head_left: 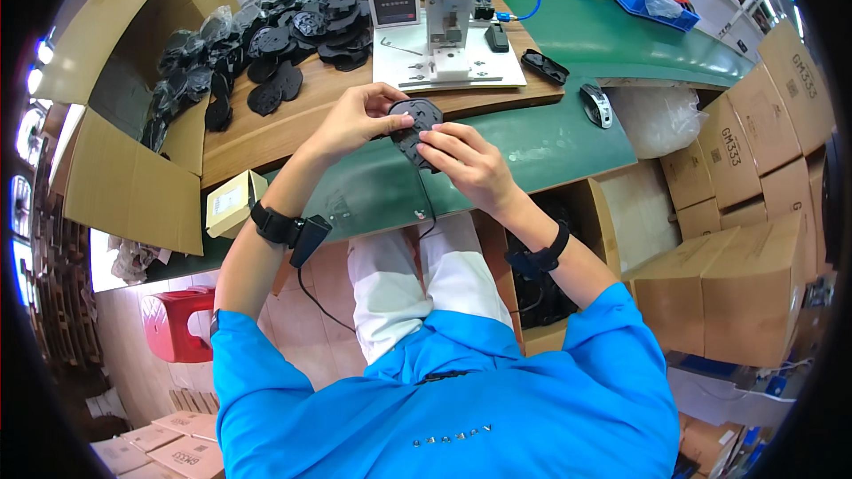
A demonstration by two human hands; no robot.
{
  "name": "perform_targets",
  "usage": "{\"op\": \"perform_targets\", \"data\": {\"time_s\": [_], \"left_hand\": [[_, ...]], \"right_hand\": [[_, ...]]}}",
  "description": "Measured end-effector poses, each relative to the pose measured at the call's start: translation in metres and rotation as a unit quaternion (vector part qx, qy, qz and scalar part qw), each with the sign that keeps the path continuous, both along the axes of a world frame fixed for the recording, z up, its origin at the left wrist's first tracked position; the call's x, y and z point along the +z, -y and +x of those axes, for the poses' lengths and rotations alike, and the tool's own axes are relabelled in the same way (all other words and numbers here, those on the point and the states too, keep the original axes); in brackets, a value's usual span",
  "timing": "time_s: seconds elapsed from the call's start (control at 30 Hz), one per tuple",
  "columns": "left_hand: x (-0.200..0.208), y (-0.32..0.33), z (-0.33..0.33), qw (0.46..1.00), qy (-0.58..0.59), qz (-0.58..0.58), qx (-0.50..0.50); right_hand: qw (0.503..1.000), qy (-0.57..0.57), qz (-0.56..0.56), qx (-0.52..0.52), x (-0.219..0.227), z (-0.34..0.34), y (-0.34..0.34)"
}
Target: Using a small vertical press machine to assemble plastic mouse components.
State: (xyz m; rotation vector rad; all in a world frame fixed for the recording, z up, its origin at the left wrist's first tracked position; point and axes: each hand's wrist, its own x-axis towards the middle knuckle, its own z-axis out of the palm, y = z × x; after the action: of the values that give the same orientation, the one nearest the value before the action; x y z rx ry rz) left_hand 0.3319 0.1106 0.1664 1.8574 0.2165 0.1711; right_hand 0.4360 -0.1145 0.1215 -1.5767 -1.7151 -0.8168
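A dark, flat, rounded part (420, 112) is in both hands, raised just over the near edge of the bench (555, 151). The left hand (359, 120) grips its left side, thumb across the upper face and fingers curled behind the far edge. The right hand (475, 164) has its fingertips on the face from the right, so the part sits between the two, touching both. Neither hand is free.

Work on this one piece looks under way rather than finished, since both hands are on it; whether anything is already fixed to it is too small to tell. A thin dark cable (430, 213) hangs below it, though I cannot tell whether the two are joined.

Beyond the part stands a bench press (448, 18) on a white base plate (404, 68), with no similar part visible on the plate. Left of the press, many black pieces (346, 22) are heaped on a wooden board (306, 129), some in clear wrap; which are worked and which are not cannot be told.

Right of the plate lie a black oval shell (544, 66) and a computer mouse (595, 106). Farther out are an open cardboard box (133, 186) at left and stacked cartons (754, 284) at right.
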Motion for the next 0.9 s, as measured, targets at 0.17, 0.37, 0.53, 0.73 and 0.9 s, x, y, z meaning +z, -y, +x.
{"op": "perform_targets", "data": {"time_s": [0.17, 0.37, 0.53, 0.73, 0.9], "left_hand": [[-0.003, -0.004, 0.007, 0.998, -0.054, 0.007, -0.021], [-0.011, 0.001, 0.002, 0.998, -0.067, 0.02, 0.002], [-0.019, 0.011, 0.002, 0.981, 0.023, 0.19, 0.033], [-0.018, -0.011, 0.031, 0.905, 0.148, 0.395, 0.056], [-0.012, -0.081, 0.106, 0.905, 0.143, 0.374, 0.145]], "right_hand": [[1.0, 0.002, -0.015, 0.021, -0.007, 0.001, 0.01], [0.997, -0.047, -0.046, 0.046, -0.018, -0.006, 0.015], [0.994, -0.089, -0.053, 0.038, -0.015, -0.012, 0.012], [0.986, -0.152, -0.06, 0.023, -0.012, -0.017, 0.013], [0.981, -0.177, -0.07, 0.037, -0.017, -0.025, 0.021]]}}
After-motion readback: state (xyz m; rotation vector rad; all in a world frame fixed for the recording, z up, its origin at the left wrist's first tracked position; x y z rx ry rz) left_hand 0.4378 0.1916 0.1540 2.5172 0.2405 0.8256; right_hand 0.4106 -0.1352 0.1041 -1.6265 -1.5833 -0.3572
